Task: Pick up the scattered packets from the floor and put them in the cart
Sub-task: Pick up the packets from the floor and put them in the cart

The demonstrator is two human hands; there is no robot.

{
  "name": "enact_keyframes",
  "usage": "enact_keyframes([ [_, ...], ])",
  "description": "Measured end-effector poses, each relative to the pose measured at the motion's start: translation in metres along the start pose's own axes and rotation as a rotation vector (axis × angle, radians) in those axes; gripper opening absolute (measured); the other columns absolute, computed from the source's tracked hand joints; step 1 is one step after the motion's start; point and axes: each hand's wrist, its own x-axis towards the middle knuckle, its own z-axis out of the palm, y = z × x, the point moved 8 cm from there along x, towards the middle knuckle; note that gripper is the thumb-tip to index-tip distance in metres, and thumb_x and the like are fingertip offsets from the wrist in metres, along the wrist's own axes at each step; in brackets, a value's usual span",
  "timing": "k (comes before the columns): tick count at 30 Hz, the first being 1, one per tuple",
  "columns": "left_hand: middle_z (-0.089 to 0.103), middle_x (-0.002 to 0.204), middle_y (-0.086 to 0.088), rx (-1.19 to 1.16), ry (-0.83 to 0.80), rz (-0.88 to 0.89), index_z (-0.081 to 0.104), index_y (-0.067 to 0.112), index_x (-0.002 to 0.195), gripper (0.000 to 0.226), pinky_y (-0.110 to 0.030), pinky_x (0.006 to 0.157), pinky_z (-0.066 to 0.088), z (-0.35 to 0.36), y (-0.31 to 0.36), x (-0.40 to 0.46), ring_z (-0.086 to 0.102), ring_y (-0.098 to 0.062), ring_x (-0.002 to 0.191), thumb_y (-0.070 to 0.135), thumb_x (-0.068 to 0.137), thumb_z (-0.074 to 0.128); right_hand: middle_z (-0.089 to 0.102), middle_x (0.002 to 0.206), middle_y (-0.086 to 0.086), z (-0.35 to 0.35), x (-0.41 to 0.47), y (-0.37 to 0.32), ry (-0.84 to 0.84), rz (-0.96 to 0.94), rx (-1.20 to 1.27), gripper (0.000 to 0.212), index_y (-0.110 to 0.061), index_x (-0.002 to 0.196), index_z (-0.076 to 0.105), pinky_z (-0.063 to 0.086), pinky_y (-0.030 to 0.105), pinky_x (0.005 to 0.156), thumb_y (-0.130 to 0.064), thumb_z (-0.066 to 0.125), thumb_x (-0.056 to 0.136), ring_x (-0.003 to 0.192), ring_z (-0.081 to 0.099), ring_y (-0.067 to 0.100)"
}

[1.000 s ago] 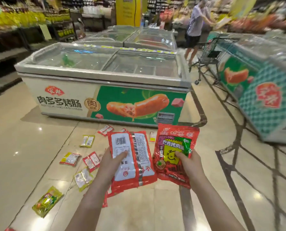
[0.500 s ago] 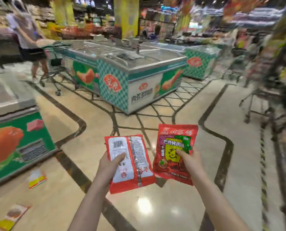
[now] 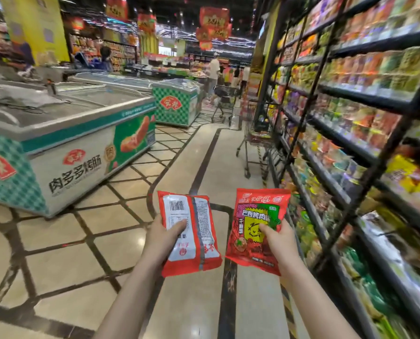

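With your left hand (image 3: 163, 237) gripping the red white-labelled plastic packet (image 3: 192, 234) and your right hand (image 3: 278, 241) pinching the red cartoon-printed packet (image 3: 258, 226), walk steadily toward the metal wire shopping cart (image 3: 255, 143) by the shelves.

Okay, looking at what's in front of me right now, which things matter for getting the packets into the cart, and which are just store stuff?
Part of the job:
- red packet, barcode side up, held in the left hand
- red packet, cartoon face showing, held in the right hand
- shopping cart ahead by the shelves

Just store stuff:
- chest freezers
- stocked shelves
- shoppers in the distance
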Motion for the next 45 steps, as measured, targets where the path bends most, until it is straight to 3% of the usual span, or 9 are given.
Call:
enact_keyframes([
  [3, 0.073, 0.089, -0.005, 0.018, -0.067, 0.000, 0.063, 0.017, 0.097, 0.013, -0.034, 0.065, 0.057, 0.048, 0.001, 0.060, 0.072, -0.023, 0.076, 0.008, 0.089, 0.059, 0.067, 0.109, 0.006, -0.014, 0.066, 0.009, 0.084, 0.022, -0.005, 0.018, -0.026, 0.101, 0.054, 0.048, 0.051, 0.095, -0.015, 0.060, 0.089, 0.101, 0.063, 0.029],
  [8, 0.073, 0.092, -0.006, 0.084, -0.133, 0.018, 0.062, 0.021, 0.098, 0.014, -0.046, 0.079, 0.057, 0.112, 0.003, 0.180, 0.071, -0.023, 0.079, 0.013, 0.087, 0.062, 0.067, 0.108, 0.007, -0.015, 0.179, 0.013, 0.185, 0.062, 0.044, 0.017, -0.026, 0.098, 0.054, 0.048, 0.051, 0.095, -0.013, 0.060, 0.088, 0.101, 0.063, 0.030],
  [14, 0.073, 0.092, -0.008, 0.085, -0.250, 0.047, 0.061, 0.020, 0.095, 0.012, -0.045, 0.077, 0.057, 0.201, 0.029, 0.337, 0.071, -0.026, 0.080, 0.010, 0.089, 0.060, 0.069, 0.105, 0.008, -0.012, 0.331, -0.007, 0.296, 0.055, 0.106, 0.017, -0.025, 0.098, 0.058, 0.051, 0.050, 0.092, -0.012, 0.061, 0.087, 0.096, 0.066, 0.029],
  [21, 0.073, 0.094, -0.010, 0.090, -0.311, 0.031, 0.060, 0.014, 0.105, 0.021, -0.047, 0.079, 0.057, 0.300, 0.032, 0.510, 0.071, -0.026, 0.079, 0.009, 0.085, 0.064, 0.066, 0.099, 0.007, -0.016, 0.494, -0.022, 0.411, 0.053, 0.105, 0.019, -0.022, 0.091, 0.055, 0.049, 0.046, 0.093, -0.005, 0.061, 0.086, 0.098, 0.064, 0.029],
  [23, 0.073, 0.094, -0.010, 0.086, -0.318, 0.015, 0.061, 0.014, 0.105, 0.020, -0.047, 0.078, 0.057, 0.331, 0.027, 0.557, 0.072, -0.027, 0.078, 0.009, 0.086, 0.063, 0.066, 0.102, 0.007, -0.018, 0.547, -0.018, 0.419, 0.062, 0.125, 0.018, -0.024, 0.089, 0.055, 0.050, 0.046, 0.092, -0.007, 0.061, 0.087, 0.096, 0.064, 0.029],
  [30, 0.073, 0.092, -0.009, 0.076, -0.321, 0.065, 0.058, 0.018, 0.106, 0.020, -0.043, 0.071, 0.059, 0.450, 0.049, 0.747, 0.072, -0.026, 0.074, 0.010, 0.089, 0.060, 0.065, 0.099, 0.005, -0.031, 0.769, -0.026, 0.419, 0.038, 0.192, 0.023, -0.016, 0.110, 0.056, 0.051, 0.037, 0.082, -0.009, 0.060, 0.089, 0.088, 0.064, 0.025],
  [34, 0.073, 0.094, -0.010, 0.076, -0.316, 0.063, 0.059, 0.015, 0.109, 0.022, -0.044, 0.070, 0.059, 0.514, 0.059, 0.850, 0.072, -0.024, 0.072, 0.010, 0.088, 0.061, 0.066, 0.101, 0.007, -0.030, 0.888, -0.041, 0.393, 0.065, 0.190, 0.017, -0.016, 0.106, 0.055, 0.052, 0.037, 0.080, -0.011, 0.058, 0.090, 0.091, 0.064, 0.027],
  [39, 0.071, 0.094, -0.006, 0.087, -0.281, 0.052, 0.055, 0.016, 0.117, 0.028, -0.028, 0.055, 0.058, 0.576, 0.055, 0.962, 0.072, -0.018, 0.068, 0.012, 0.089, 0.060, 0.066, 0.103, 0.010, -0.022, 1.021, -0.044, 0.391, 0.095, 0.163, 0.015, -0.019, 0.100, 0.055, 0.050, 0.048, 0.093, -0.009, 0.060, 0.089, 0.097, 0.065, 0.030],
  [45, 0.072, 0.092, -0.007, 0.088, -0.289, 0.047, 0.057, 0.018, 0.112, 0.024, -0.043, 0.070, 0.059, 0.645, 0.050, 1.118, 0.072, -0.023, 0.071, 0.011, 0.089, 0.059, 0.067, 0.103, 0.009, -0.010, 1.192, -0.036, 0.402, 0.100, 0.176, 0.016, -0.020, 0.099, 0.056, 0.050, 0.048, 0.093, -0.010, 0.060, 0.088, 0.097, 0.064, 0.030],
])
